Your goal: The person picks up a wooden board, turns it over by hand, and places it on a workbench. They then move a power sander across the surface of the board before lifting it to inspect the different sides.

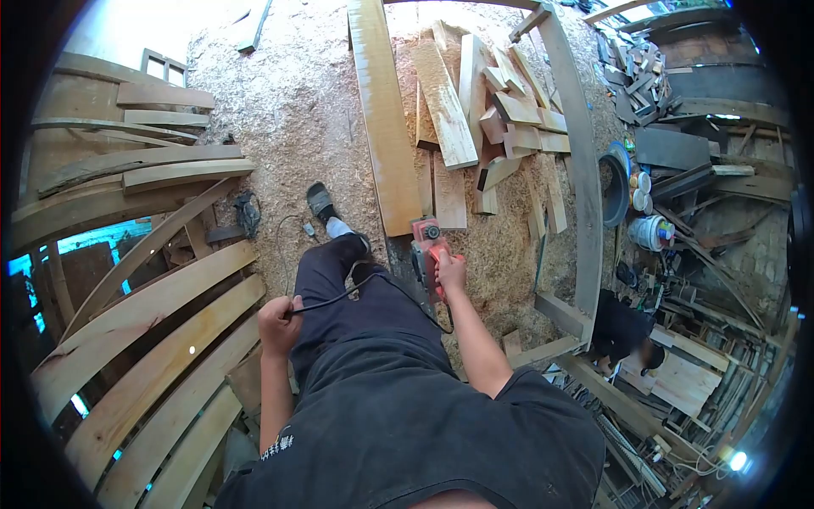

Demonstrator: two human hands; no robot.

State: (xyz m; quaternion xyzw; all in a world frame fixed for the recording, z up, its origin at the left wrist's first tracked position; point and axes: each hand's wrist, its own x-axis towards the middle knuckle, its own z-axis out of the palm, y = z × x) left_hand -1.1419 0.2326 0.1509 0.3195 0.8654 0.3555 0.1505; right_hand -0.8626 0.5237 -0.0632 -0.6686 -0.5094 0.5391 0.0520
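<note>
Planer (423, 259) by end of board (386, 127), right fingers (443, 271) gripping it. Left fingers (287, 312) clench cord (326, 303), likely for slack control.

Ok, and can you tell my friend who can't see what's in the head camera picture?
A person's right hand grips a red power tool by the near end of a long board, while the left hand holds a black cord. Shavings litter the floor; loose wood pieces lie right of the board, and curved planks line the picture's left.
</note>
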